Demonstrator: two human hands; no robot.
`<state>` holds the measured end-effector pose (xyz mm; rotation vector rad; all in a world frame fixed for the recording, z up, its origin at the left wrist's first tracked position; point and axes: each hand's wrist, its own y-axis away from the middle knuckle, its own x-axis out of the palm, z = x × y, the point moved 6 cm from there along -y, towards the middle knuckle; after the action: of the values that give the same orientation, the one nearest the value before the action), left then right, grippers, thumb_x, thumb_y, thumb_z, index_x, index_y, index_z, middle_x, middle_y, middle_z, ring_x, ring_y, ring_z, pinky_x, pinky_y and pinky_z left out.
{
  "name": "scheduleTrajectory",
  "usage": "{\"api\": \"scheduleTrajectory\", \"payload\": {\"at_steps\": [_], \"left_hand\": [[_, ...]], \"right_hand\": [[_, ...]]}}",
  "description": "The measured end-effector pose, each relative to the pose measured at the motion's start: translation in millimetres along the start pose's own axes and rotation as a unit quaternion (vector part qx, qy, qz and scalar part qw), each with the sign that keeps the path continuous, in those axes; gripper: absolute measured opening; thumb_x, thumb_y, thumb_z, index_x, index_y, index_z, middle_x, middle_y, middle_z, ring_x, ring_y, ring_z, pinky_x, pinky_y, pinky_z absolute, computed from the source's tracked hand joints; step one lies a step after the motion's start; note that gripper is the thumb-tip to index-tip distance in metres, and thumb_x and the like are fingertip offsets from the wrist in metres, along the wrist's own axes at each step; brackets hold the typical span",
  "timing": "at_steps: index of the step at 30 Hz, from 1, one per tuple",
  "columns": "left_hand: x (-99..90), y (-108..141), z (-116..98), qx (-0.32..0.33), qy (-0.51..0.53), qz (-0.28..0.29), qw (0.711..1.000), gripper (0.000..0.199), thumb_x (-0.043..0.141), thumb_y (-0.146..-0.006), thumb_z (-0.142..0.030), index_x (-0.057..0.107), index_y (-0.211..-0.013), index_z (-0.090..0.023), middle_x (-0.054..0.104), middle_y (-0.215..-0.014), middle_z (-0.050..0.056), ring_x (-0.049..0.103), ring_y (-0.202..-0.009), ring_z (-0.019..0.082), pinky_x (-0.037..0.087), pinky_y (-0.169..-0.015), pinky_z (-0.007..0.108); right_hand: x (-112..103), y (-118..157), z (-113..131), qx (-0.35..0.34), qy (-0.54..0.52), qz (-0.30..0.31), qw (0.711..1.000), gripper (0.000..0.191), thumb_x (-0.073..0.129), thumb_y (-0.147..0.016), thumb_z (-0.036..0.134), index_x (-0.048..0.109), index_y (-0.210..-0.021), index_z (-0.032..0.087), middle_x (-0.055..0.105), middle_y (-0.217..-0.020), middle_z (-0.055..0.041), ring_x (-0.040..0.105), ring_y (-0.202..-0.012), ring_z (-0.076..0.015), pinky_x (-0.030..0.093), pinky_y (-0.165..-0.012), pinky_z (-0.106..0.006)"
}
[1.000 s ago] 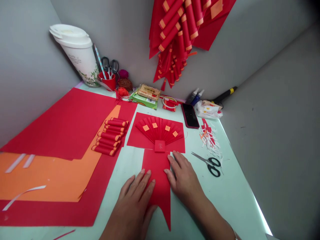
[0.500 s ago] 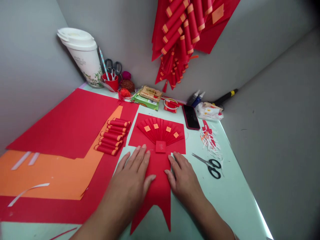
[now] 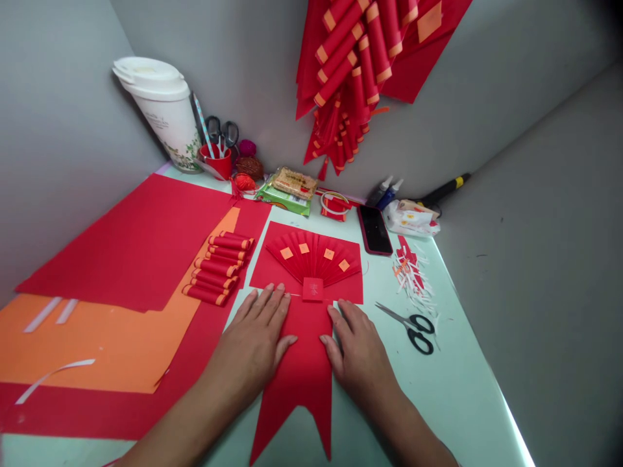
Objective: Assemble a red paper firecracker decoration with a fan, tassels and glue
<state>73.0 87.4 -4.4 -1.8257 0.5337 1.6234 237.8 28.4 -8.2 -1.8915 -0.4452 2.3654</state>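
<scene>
A red paper strip (image 3: pixel 306 370) with a notched lower end lies on the pale green table. Across its left side rests my left hand (image 3: pixel 256 340), palm down with fingers stretched out. My right hand (image 3: pixel 357 347) lies on the strip's right edge, fingers slightly spread. Just above the strip, a pleated red fan (image 3: pixel 316 253) with small orange squares sits on a red sheet (image 3: pixel 265 259). A small red square (image 3: pixel 312 289) covers the fan's base. Neither hand holds anything.
Scissors (image 3: pixel 409 324) and paper scraps (image 3: pixel 413 275) lie right of my hands, below a phone (image 3: pixel 374 230). Red rolls (image 3: pixel 219 267) rest on orange paper (image 3: pixel 97 340) at left. A white cup (image 3: pixel 163 117) stands behind. Red decorations (image 3: pixel 350 65) hang at the wall.
My left thumb has drawn slightly left and the left hand lies a little flatter. The view has shifted slightly; the paper pieces keep the same arrangement.
</scene>
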Motion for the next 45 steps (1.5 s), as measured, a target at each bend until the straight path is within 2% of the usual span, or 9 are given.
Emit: {"api": "scheduleTrajectory", "payload": {"at_steps": [18,31,37,41,45], "left_hand": [[2.9,0,2,-0.005,0.019,0.002,1.0,0.055,0.052,-0.097,-0.041,0.054,-0.14,-0.008,0.056,-0.145,0.018,0.05,-0.135,0.036,0.031,-0.113,0.056],[3.0,-1,2,-0.02,0.026,0.017,0.999,0.051,0.049,-0.098,-0.041,0.055,-0.14,-0.013,0.057,-0.145,0.016,0.049,-0.136,0.035,0.029,-0.114,0.056],[2.3,-1,0,-0.019,0.026,0.021,0.999,0.053,0.052,-0.097,-0.038,0.054,-0.14,-0.009,0.055,-0.146,0.017,0.049,-0.136,0.036,0.03,-0.113,0.058],[1.5,-2,0,-0.021,0.025,0.022,0.999,0.053,0.053,-0.096,-0.038,0.054,-0.14,-0.009,0.054,-0.147,0.017,0.048,-0.137,0.035,0.03,-0.114,0.057],[3.2,-1,1,-0.026,0.024,0.022,0.999,0.054,0.051,-0.097,-0.04,0.052,-0.142,-0.01,0.052,-0.149,0.017,0.046,-0.139,0.034,0.029,-0.115,0.055]], "right_hand": [[-2,-1,0,0.003,0.009,-0.002,1.0,0.044,0.052,-0.095,0.027,0.058,-0.133,0.005,0.059,-0.133,-0.024,0.055,-0.121,-0.0369,0.052,-0.095,-0.052],[-2,-2,0,0.005,0.007,0.002,1.0,0.045,0.051,-0.096,0.028,0.057,-0.133,0.004,0.059,-0.132,-0.0245,0.055,-0.12,-0.0374,0.052,-0.095,-0.053],[-1,-3,0,0.006,-0.005,-0.002,1.0,0.044,0.053,-0.096,0.028,0.058,-0.132,0.004,0.06,-0.131,-0.0246,0.056,-0.119,-0.0378,0.053,-0.094,-0.053],[-6,-4,-8,0.028,-0.062,-0.007,0.998,0.04,0.049,-0.098,0.028,0.059,-0.131,0.008,0.061,-0.128,-0.0213,0.056,-0.118,-0.0339,0.052,-0.097,-0.052],[-20,-4,-32,0.088,-0.14,-0.075,0.983,0.035,0.042,-0.101,0.025,0.06,-0.129,0.015,0.064,-0.122,-0.0158,0.059,-0.115,-0.0273,0.052,-0.098,-0.047]]}}
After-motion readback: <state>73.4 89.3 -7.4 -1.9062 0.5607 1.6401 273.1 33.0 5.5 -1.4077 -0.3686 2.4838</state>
